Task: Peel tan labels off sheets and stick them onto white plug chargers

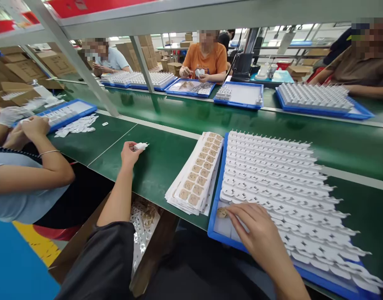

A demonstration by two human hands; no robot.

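My left hand [130, 155] is closed on a small white plug-like piece [141, 146] with thin prongs, above the green bench. At the near left corner of a blue tray [212, 223], my right hand [255, 227] pinches a small tan piece [222, 213] between thumb and fingertips. Rows of white pronged pieces [273, 187] fill most of that tray. Between my hands lies a stack of white sheets [191, 177] with tan rounded labels, touching the tray's left side.
A co-worker's hands [35, 127] are at a blue tray [81, 109] on the left, beside loose white pieces [77, 126]. An open box [147, 254] with scraps sits below the bench edge. A metal post [81, 62] stands ahead; people sit across.
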